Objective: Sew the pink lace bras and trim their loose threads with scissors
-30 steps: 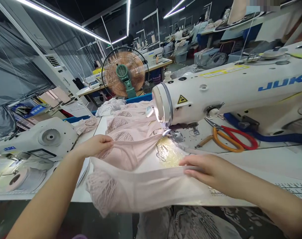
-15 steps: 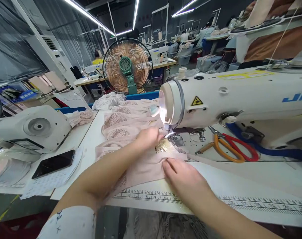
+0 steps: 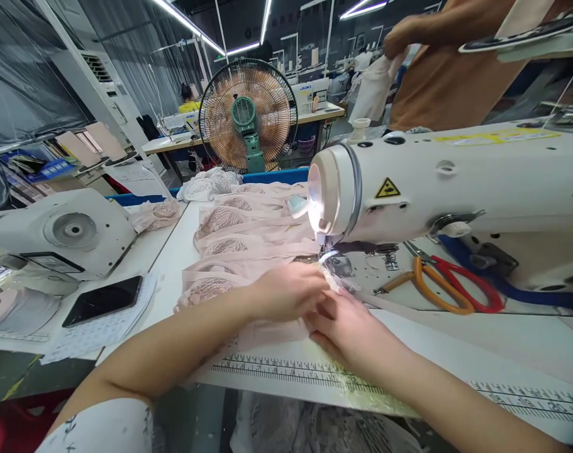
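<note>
Right hand (image 3: 350, 324) has come up against the left hand (image 3: 290, 292) near the needle; half a second back it lay lower and apart. Left has dropped slightly toward the wearer. Person in brown (image 3: 456, 75) now shows farther in behind the machine, one hand on pale cloth (image 3: 373, 88).

Left: fingers bent and drawn closed, pinching the edge of the pale pink garment (image 3: 272, 331). Right: half-curled, touching the same edge, thumb low; fingertips overlapped, so can't tell how firm its hold is.

Garment lies on the white table (image 3: 173, 251), just before the sewing machine (image 3: 409, 182). Long axis roughly left to right across the view; plain narrow part points toward the needle area. More pink pieces (image 3: 234, 248) lie behind, lace cups to the left.

Containers: purple basket (image 3: 305, 146) under the far table, contents unclear. Blue tray (image 3: 55, 168) on the left shelf, dark items in or beside it, too small to name.

Writing: "JUKI" on two far machines, beyond and beside the fan (image 3: 246, 116). Near machine's blue lettering cut off at frame edge; yellow warning triangle (image 3: 387, 188) on its head. Ruler strip (image 3: 290, 372) along the table front: 8, 9, 10 legible. Printed sheet (image 3: 85, 340) under the phone (image 3: 103, 301), unreadable.
</note>
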`<state>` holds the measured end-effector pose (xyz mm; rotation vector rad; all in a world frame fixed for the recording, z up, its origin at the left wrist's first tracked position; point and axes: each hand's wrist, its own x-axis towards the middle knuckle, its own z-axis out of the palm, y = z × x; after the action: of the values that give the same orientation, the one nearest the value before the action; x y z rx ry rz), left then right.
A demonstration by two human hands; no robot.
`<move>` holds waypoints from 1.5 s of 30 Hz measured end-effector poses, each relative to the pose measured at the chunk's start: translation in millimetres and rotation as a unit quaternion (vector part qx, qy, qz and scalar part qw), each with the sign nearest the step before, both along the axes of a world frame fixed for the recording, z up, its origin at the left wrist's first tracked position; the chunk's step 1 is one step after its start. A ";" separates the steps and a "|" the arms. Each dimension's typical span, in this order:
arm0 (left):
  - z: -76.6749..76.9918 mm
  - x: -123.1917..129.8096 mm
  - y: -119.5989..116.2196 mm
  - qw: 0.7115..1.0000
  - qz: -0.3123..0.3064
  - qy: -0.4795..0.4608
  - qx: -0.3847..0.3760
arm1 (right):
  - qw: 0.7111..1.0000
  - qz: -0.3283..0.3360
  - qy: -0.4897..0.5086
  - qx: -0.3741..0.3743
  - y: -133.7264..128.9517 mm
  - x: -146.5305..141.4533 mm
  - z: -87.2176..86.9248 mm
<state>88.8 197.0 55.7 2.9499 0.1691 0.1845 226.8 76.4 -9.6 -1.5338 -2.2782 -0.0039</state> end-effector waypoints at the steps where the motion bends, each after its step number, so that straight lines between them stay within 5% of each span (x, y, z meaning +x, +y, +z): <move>1: -6.2 -6.7 -4.2 0.998 -0.061 -0.015 0.012 | 1.000 -0.006 -0.001 0.017 -2.9 -0.4 -4.6; 3: -19.9 -16.1 -7.0 0.993 -0.099 -0.020 0.055 | 0.998 -0.014 -0.015 0.051 -10.5 -1.5 -12.5; 8: -38.2 -19.5 -0.1 0.991 -0.033 0.006 0.133 | 0.992 -0.017 -0.077 0.094 -34.4 -1.7 -20.1; 14: -39.3 -8.1 5.4 0.991 0.008 0.032 0.127 | 0.989 -0.023 -0.107 0.104 -47.4 8.6 -24.5; 27: -39.2 8.1 14.8 0.992 0.039 0.034 0.117 | 0.974 -0.028 -0.145 0.170 -32.1 19.2 -16.9; 45: -30.0 19.5 19.9 0.991 0.035 0.080 0.100 | 0.987 -0.039 -0.099 0.119 -33.6 22.0 -22.4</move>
<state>108.3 216.9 25.7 3.1610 0.2930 -0.0275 248.8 42.7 -32.0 -1.5514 -2.2649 -0.4517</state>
